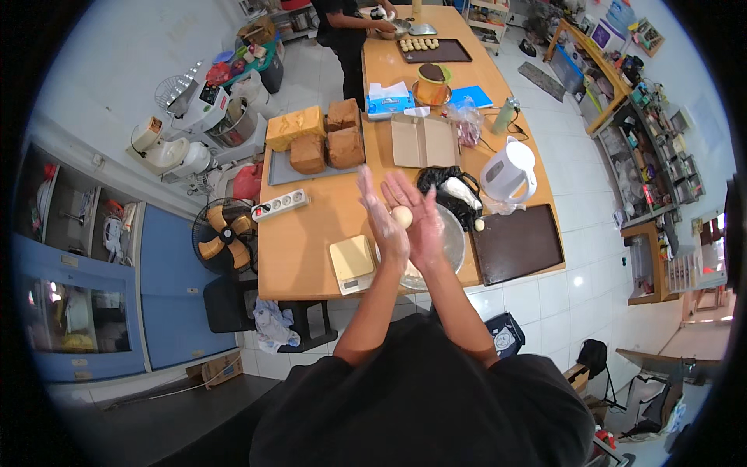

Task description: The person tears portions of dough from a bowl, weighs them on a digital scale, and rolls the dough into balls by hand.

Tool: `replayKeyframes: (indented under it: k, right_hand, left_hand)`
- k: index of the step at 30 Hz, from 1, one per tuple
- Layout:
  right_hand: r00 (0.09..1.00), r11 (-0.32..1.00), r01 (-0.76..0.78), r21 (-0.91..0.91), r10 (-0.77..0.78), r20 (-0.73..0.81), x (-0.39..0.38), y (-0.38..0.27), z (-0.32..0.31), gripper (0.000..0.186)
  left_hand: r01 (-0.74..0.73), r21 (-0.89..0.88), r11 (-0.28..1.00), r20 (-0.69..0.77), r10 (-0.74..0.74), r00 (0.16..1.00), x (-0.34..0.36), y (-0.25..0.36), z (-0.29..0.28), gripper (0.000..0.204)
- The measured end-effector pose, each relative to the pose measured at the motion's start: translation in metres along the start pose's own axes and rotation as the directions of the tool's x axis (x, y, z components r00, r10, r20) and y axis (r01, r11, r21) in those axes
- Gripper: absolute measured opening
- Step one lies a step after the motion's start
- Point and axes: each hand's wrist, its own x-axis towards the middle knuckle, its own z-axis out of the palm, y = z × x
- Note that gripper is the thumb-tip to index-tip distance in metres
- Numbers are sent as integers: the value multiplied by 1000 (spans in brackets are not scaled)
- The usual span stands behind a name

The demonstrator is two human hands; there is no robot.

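A small pale dough ball (401, 217) lies between my two palms above the near part of the wooden table. My right hand (424, 226) is palm up with its fingers spread, and the ball rests against it. Beside it my left hand (384, 226) stands on edge, fingers stretched out, its inner side close to the ball. Both hands are dusted with white flour. Beneath them is a round bowl (456, 247), partly hidden by my hands and wrists. A second small dough ball (479, 225) sits at the corner of a dark baking tray (517, 245).
A kitchen scale (352, 260) is left of the bowl; a power strip (280, 205) lies at the table's left edge. Bread loaves (308, 154) fill a tray. A black plastic bag (447, 183) and a white kettle (510, 170) stand beyond. Across the table a person (342, 31) works.
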Motion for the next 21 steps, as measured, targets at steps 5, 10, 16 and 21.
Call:
replayKeyframes:
  k: [5, 10, 16, 21]
  right_hand:
    - [973, 971, 219, 96, -224, 49, 14, 0, -8, 73]
    - [976, 972, 198, 127, -207, 64, 7, -7, 4, 75]
    - [992, 996, 91, -5, -91, 84, 4, 1, -7, 79]
    - [988, 989, 149, 1, -149, -46, 11, 0, -9, 73]
  left_hand:
    - [-68, -415, 907, 45, 95, 994, -21, 0, 8, 84]
    - [210, -275, 938, 47, -205, 978, -16, -17, 0, 75]
    - [230, -454, 861, 7, -255, 967, -15, 38, 14, 63]
    - [143, -146, 979, 74, -133, 988, -5, -37, -4, 65]
